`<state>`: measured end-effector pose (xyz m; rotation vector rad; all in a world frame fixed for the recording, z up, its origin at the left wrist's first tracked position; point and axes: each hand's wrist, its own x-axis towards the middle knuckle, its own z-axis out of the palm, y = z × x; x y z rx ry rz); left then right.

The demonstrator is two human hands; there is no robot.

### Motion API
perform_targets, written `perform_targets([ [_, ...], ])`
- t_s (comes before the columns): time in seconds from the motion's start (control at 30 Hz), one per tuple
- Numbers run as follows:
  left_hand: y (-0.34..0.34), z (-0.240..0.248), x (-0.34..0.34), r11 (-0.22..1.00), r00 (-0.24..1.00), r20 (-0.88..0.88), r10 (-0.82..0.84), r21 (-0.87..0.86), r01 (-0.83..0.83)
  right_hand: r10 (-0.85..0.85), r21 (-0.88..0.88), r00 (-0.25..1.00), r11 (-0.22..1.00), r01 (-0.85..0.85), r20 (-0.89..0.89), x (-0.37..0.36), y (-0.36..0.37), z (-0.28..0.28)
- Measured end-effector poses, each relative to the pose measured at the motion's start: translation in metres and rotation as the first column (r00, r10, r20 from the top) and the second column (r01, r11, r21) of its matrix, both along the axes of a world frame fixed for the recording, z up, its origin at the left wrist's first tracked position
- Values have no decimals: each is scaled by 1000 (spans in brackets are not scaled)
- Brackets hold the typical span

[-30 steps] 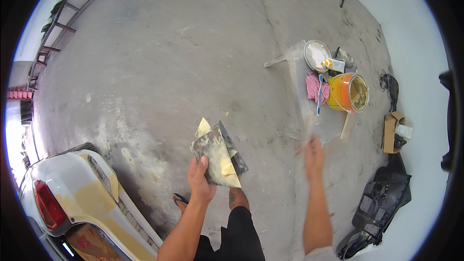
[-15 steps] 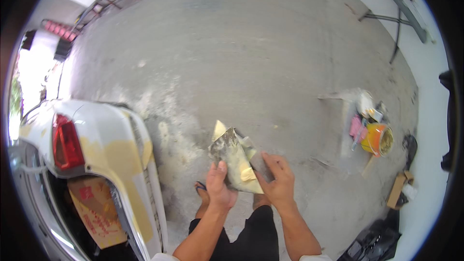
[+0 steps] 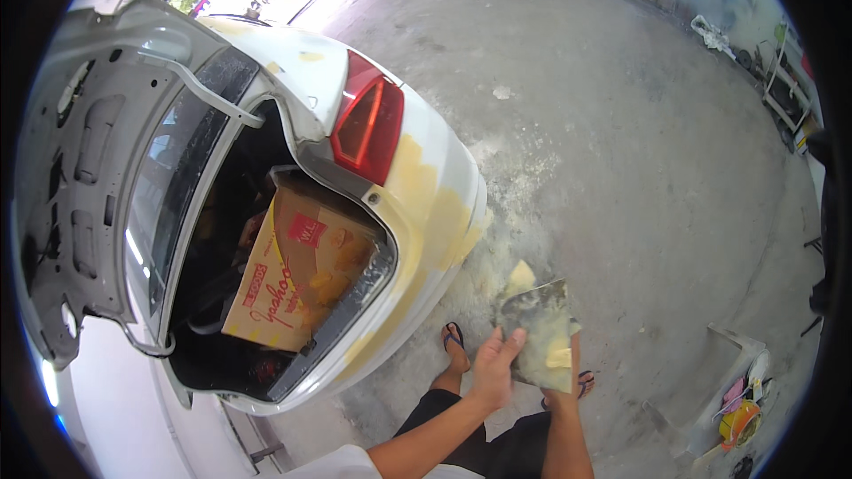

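My left hand point(image 3: 495, 368) is closed on the lower left edge of a flat grey putty board point(image 3: 543, 346), its thumb lying on top. Pale yellow putty point(image 3: 557, 357) is smeared over the board, with a thicker lump near its right side. Beyond the board's far edge sticks out a pale yellow piece point(image 3: 520, 277), whose kind I cannot make out. My right hand point(image 3: 574, 341) is mostly hidden behind the board's right side, so its grip does not show. To the left stands a white car point(image 3: 448, 155) with yellow filler patches point(image 3: 413, 182) around its red tail light point(image 3: 368, 129).
The car's boot lid point(image 3: 93, 142) is raised, and a cardboard box point(image 3: 306, 266) lies in the boot. At lower right, an orange-yellow bucket point(image 3: 739, 426) stands among other items by a grey sheet point(image 3: 710, 381). A metal rack point(image 3: 785, 80) is at the far right.
My view has swung left toward the car, bringing the open boot into sight. The board now sits farther right in view, and my right hand has gone behind it.
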<state>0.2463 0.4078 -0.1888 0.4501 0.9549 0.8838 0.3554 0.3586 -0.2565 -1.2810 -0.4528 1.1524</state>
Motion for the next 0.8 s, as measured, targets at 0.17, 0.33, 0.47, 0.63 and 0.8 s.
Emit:
perform_targets([
  [0.17, 113, 68, -137, 904, 899, -438, -25, 375, 208, -231, -137, 937, 970, 201, -261, -126, 90, 4],
  [0.33, 293, 182, -178, 612, 891, -440, 113, 737, 287, -343, -141, 926, 920, 365, 157, -212, 243, 15],
  [0.47, 381, 170, -94, 647, 895, -388, -219, 629, 431, -266, -110, 783, 914, 390, 562, -241, 324, 17],
  [0.63, 412, 118, -81, 505, 570, -821, -39, 476, 720, -252, -104, 700, 900, 424, 668, -262, 348, 12],
  [0.8, 416, 106, -103, 449, 475, -872, 119, 474, 757, -227, -133, 711, 901, 412, 666, -269, 349, 5],
])
